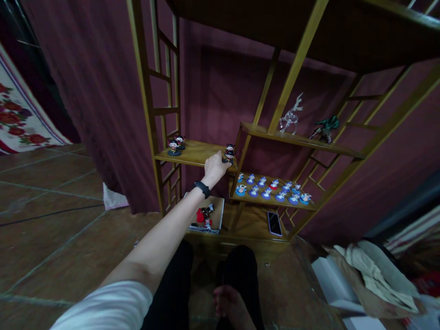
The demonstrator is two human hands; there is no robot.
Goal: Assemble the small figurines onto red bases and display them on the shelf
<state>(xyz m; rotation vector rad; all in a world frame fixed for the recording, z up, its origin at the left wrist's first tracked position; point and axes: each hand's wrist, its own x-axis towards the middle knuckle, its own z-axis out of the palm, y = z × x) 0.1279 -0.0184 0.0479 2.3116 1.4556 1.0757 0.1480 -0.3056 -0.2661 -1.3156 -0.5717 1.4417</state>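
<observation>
My left hand (215, 167), with a black band at the wrist, reaches to the right end of the upper left shelf. Its fingers are closed on a small dark-haired doll figurine (229, 156) with a black base. Just behind that one stands a similar figurine (230, 147). Two more doll figurines, one in front (173, 147) and one behind (179, 141), stand at the shelf's left end. Low by my right knee, my right hand (228, 300) is dim, its fingers curled together with nothing visible in them.
Below my left arm lies an open box (216, 213) with red and black figurines. Rows of blue and purple figurines (267, 193) fill the right shelf, above a phone (274, 223). A clear deer ornament (290, 118) and a green figure (326, 128) stand higher. White boxes (335, 282) lie right.
</observation>
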